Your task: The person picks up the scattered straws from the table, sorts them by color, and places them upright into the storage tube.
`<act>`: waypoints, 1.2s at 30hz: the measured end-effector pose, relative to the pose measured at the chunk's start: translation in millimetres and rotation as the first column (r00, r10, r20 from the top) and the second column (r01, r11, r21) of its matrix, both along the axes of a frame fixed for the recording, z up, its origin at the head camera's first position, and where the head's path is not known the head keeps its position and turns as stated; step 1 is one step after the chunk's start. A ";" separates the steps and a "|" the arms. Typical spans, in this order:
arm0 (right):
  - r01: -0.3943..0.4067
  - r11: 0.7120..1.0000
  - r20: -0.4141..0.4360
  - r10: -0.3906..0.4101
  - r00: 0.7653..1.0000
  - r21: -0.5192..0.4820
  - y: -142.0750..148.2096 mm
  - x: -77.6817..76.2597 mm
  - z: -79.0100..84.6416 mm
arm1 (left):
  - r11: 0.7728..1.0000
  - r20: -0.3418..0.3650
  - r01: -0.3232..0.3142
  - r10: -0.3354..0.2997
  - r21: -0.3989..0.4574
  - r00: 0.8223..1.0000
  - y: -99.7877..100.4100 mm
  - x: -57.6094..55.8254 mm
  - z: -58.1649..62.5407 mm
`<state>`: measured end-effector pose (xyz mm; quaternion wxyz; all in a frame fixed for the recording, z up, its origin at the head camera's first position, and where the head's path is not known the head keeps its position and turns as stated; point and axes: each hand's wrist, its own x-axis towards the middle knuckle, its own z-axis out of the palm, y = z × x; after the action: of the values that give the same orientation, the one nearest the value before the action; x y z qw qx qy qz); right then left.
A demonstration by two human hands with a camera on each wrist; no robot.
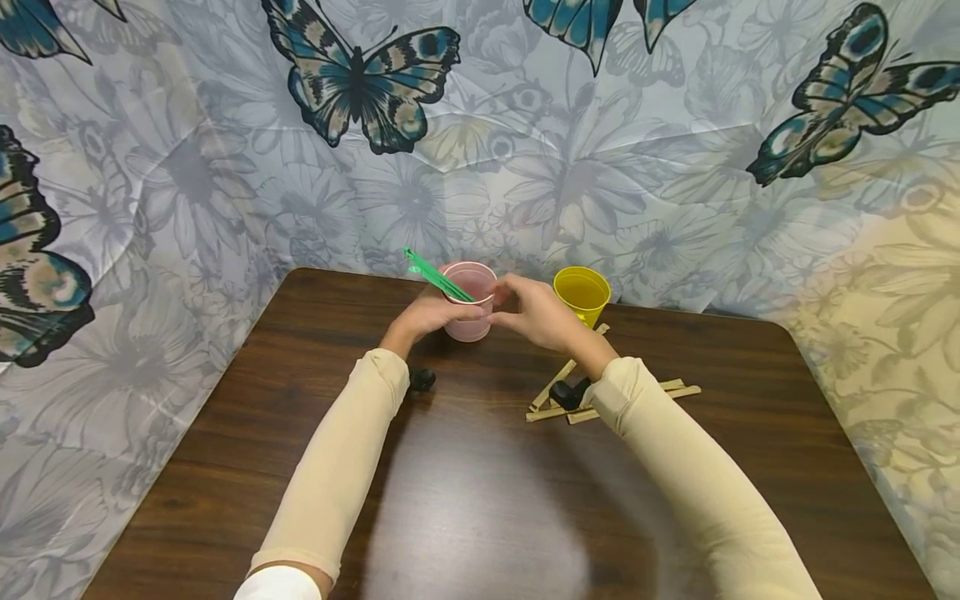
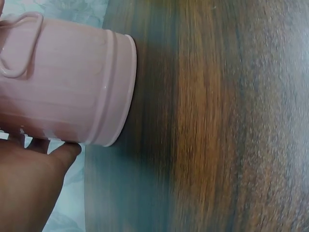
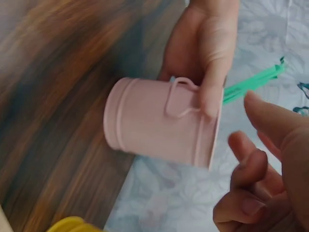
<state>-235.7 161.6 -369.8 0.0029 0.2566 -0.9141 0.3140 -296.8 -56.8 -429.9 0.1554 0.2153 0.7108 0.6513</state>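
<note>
My left hand (image 1: pixel 431 317) grips a small pink pail (image 1: pixel 469 328) near its rim, with the thumb across the near side in the right wrist view. Several thin green sticks (image 1: pixel 435 273) stand in the pail and lean out over its left rim. A moulded loop handle shows on the pail wall (image 3: pixel 154 121) in the right wrist view. My right hand (image 1: pixel 536 312) is beside the pail's right rim, its fingers loosely bent and holding nothing. In the right wrist view a gap separates that hand (image 3: pixel 270 174) from the pail. Whether the pail's base touches the table cannot be told.
A yellow pail (image 1: pixel 582 290) stands at the table's back edge, right of my right hand. Several light wooden sticks (image 1: pixel 552 386) lie crossed under and beside my right wrist. Behind the dark wood table (image 1: pixel 225 467) hangs a butterfly-print cloth (image 1: pixel 487 167).
</note>
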 end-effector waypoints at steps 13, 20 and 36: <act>-0.024 0.990 0.069 0.015 0.998 0.139 51.2 36.4 -6.8 | 0.976 -0.027 -0.168 0.165 -0.139 0.986 2.6 2.0 -17.1; -0.021 0.976 0.117 -0.005 0.993 0.216 77.2 51.4 -9.8 | 0.973 -0.114 -0.188 0.173 -0.137 0.978 -2.3 11.1 -19.5; -0.034 0.957 0.247 -0.040 0.968 0.289 119.4 78.4 -30.4 | 0.911 -0.094 -0.208 0.186 -0.356 0.978 -18.1 66.1 -7.4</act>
<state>-157.2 281.0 -400.3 -0.1497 0.2110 -0.9438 0.2058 -230.7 -74.9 -437.4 0.1052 0.1289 0.8413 0.5143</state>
